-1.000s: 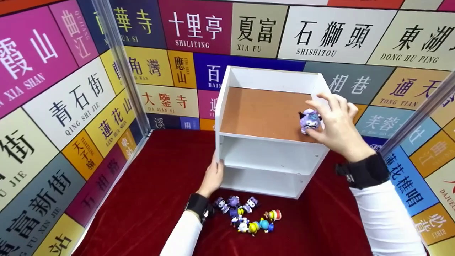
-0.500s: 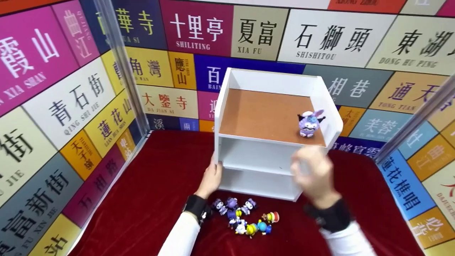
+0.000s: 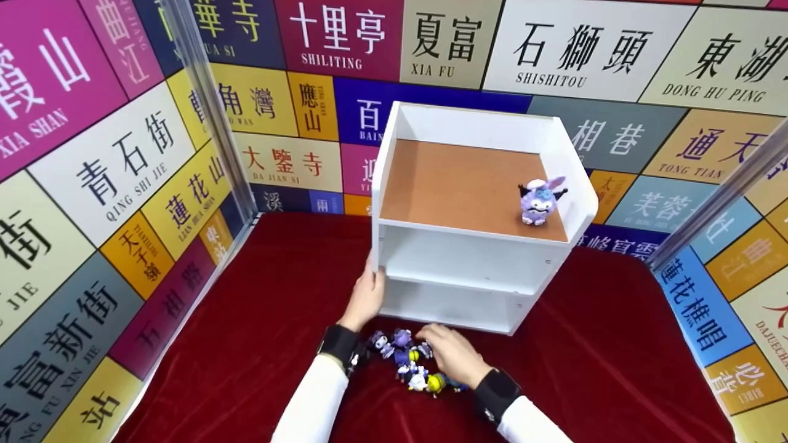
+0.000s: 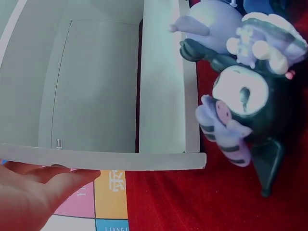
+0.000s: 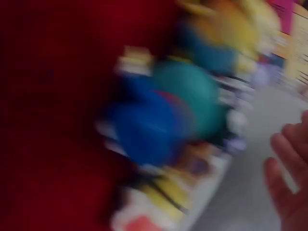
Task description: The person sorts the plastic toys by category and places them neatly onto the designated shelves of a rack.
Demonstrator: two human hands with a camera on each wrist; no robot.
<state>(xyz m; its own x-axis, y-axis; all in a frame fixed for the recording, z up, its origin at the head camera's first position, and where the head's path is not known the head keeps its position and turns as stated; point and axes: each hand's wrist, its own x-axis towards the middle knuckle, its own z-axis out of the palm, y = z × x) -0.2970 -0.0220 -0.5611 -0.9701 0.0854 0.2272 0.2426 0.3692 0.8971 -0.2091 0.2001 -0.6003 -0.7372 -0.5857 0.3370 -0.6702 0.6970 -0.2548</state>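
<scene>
A small white shelf unit [image 3: 471, 231] with a brown top board stands on red cloth. My left hand [image 3: 364, 298] rests against its left side; in the left wrist view, the fingers [image 4: 67, 185] lie along the panel's outer face. Over the toy figurines [image 3: 417, 380] before the unit reaches my right hand [image 3: 454, 357], partly covering them. Its fingers look loosely extended in the blurred right wrist view, with nothing visible between them. A purple figurine with black ears [image 3: 537, 204] stands upright on the top board, near the front right corner. A black-and-purple figurine [image 4: 250, 101] lies near the unit's base.
Two lower compartments [image 3: 458, 261] of the unit face me. Wall panels with large printed characters [image 3: 345, 34] enclose the red cloth [image 3: 295, 307] at the back and sides. A transparent upright strip [image 3: 209, 104] marks the left corner.
My right hand let go of the purple figurine on the top board, then came down and left to the figurines on the cloth. The left hand stays at the unit's side.
</scene>
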